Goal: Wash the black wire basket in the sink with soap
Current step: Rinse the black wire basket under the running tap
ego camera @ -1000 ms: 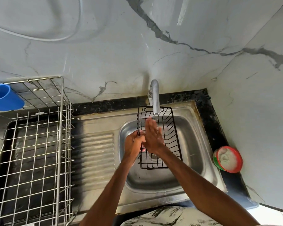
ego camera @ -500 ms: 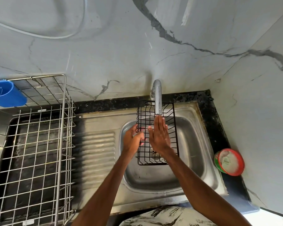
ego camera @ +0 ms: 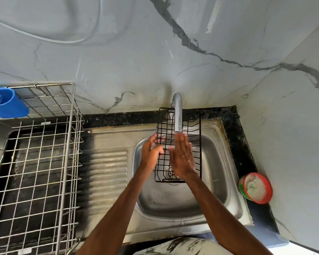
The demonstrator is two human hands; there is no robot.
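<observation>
Lettering on the round tub (ego camera: 255, 187) is too small to read: its red and green rim carries some printing, and inside is a pale, whitish paste (soap, by the look of it). The tub sits on the dark speckled surface (ego camera: 241, 144) at about 3 o'clock from the sink (ego camera: 215, 181), close to the side wall.

The black wire basket (ego camera: 164, 124) is held tilted over the steel sink bowl. Its far end rises toward 12 o'clock behind the faucet (ego camera: 178, 115), and its near end is low over the drain.

Both hands are on the basket's middle. The left hand (ego camera: 151, 153) is at the 9 o'clock side of the basket and grips the left edge wires, fingers curled round them and thumb hooked across the front. The right hand (ego camera: 181, 159) lies flat on the grid just beside it, toward 3 o'clock. Its fingers are straight and close together, pointing to 12 o'clock, with the fingertips (ego camera: 180, 138) directly under the spout. Whether water is running I cannot tell. Both forearms reach in from 6 o'clock, bare, converging on the basket.

At 9 o'clock from the sink, past the ribbed drainboard, stands a silver wire dish rack (ego camera: 44, 162) with a blue plastic holder (ego camera: 6, 103) hung on its far corner.
</observation>
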